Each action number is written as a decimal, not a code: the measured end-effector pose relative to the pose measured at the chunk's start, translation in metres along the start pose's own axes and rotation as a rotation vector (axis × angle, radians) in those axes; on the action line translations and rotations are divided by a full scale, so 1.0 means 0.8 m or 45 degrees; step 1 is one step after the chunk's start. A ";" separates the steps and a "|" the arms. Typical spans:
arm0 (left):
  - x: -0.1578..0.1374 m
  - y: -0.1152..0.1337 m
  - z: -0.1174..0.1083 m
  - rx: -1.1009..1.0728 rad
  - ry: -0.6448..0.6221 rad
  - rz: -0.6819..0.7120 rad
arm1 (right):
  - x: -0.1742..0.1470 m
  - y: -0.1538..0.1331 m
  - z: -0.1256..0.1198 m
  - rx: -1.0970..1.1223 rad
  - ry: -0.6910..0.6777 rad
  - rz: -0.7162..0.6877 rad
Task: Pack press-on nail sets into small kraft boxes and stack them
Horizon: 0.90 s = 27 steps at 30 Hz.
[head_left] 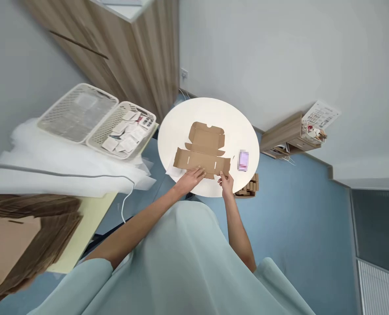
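An unfolded brown cardboard box [207, 139] lies on the round white table [171, 118], its near panel showing two pale slots. My left hand [192, 177] rests on the near edge of that panel, fingers stretched out flat. At the panel's near right corner, my right hand [226, 182] pinches the cardboard between thumb and fingers. Some of the near edge is hidden under my hands. To the right of the cardboard lies a small purple item [243, 160], blurred in the picture. A white sheet [173, 169] shows partly from beneath the cardboard's left end.
At the left, white baskets [124, 131] hold paper packets, beside white foam sheeting [33, 157]. Stacked flat cardboard [50, 245] lies nearer me. Small brown boxes [252, 186] sit below the table's right edge. A wooden cabinet [132, 57] and a low shelf [283, 133] stand by the walls.
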State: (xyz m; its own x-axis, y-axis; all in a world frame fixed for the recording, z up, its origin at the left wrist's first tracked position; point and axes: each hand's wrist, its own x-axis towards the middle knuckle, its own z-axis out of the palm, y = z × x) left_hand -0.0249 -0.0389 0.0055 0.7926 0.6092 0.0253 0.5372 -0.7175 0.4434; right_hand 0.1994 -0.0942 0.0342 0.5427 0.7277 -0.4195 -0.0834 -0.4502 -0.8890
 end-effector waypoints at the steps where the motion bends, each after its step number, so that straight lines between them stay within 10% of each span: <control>1: 0.012 -0.003 0.016 0.003 -0.044 0.013 | 0.013 0.010 -0.009 -0.014 0.010 0.041; 9: 0.062 -0.018 0.104 -0.048 -0.299 0.040 | 0.077 0.080 -0.040 -0.139 -0.013 0.335; 18: 0.065 -0.041 0.117 -0.045 -0.549 -0.159 | 0.095 0.104 -0.056 -0.610 -0.004 0.378; 27: 0.028 -0.067 0.102 -0.283 -0.351 -0.558 | 0.138 0.055 -0.017 -1.073 -0.230 -0.145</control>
State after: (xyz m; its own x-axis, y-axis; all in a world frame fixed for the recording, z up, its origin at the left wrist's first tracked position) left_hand -0.0125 -0.0141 -0.0908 0.5709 0.7020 -0.4257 0.7833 -0.3106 0.5385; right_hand 0.2669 -0.0405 -0.0489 0.3629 0.8306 -0.4225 0.6487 -0.5507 -0.5253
